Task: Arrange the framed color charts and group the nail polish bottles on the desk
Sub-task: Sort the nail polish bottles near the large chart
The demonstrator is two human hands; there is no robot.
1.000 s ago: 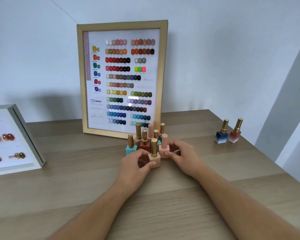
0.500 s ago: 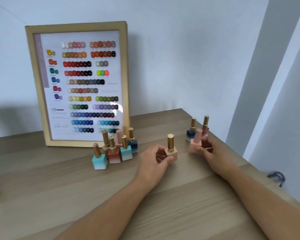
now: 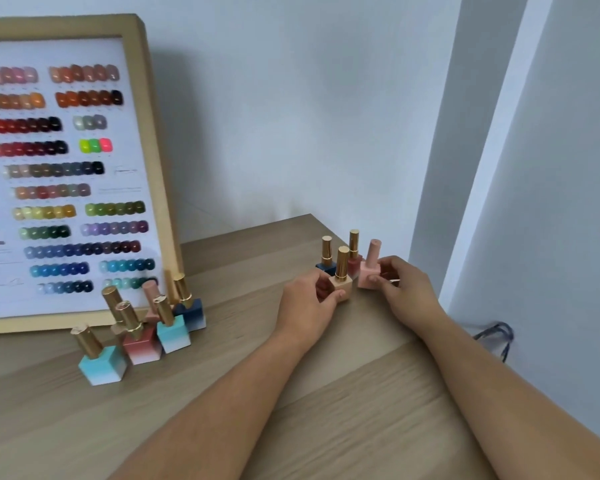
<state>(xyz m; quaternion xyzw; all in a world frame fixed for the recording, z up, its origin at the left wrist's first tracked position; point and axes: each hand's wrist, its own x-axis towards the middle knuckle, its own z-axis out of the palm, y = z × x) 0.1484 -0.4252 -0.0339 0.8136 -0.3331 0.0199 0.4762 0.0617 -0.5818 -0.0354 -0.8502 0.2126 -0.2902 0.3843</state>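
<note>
Both hands have carried their bottles further right, away from the framed colour chart, and now reach the pair that stands well to the chart's right. The left hand curls its fingers and thumb round the base of the beige bottle, which stands upright on the desk, just beside the dark blue bottle. Something dark red shows under that palm; what it is I cannot tell. The right hand pinches the base of the pink bottle, upright too and close against the red bottle, on the side farther from the chart.

Right in front of the chart's lower right corner, six bottles stand in a loose cluster, all upright: two aqua, one red-to-pink, one navy, and two paler ones behind, nearest the chart.

As for progress, the chart stands upright against the wall and looks settled; only this one chart is in view, so the rest of that part cannot be judged. The grouping seems partly done: two clusters exist, four bottles well right of the chart and six before it. Releasing the two held bottles is probably the nearest step, and whether the six want further sorting cannot be told.
</note>
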